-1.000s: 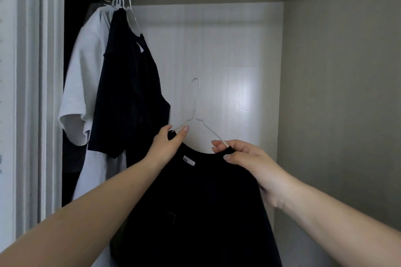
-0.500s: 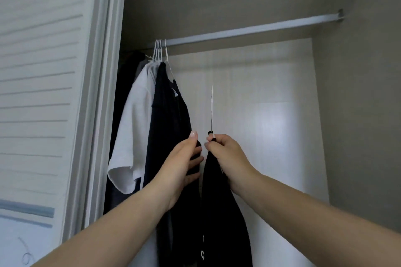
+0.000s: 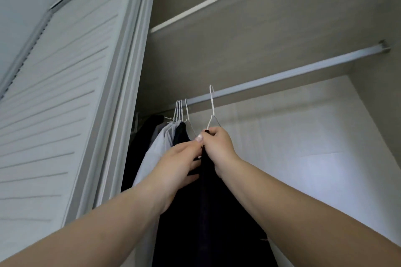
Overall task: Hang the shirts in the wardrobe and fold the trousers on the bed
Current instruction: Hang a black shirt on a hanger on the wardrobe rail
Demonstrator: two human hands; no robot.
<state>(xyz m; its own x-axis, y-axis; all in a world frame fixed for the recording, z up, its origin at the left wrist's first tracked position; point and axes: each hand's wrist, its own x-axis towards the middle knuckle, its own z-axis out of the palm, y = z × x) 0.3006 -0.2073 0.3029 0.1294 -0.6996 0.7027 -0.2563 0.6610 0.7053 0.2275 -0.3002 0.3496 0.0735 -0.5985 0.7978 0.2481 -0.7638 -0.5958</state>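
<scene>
right hand [image 3: 219,147] grip: clenched on white hanger [image 3: 211,110] carrying black shirt [image 3: 212,212] | left hand [image 3: 182,162] grip: grasping that shirt | hook beside rail [image 3: 282,76], contact unclear

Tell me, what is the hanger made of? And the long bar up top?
The hanger looks like thin wire with a white coating: it is very slim and bent into a hook. The bar looks like pale grey metal with a smooth, dull finish, though painted plastic cannot be ruled out. The right hand grips the hanger with the black shirt on it.
</scene>
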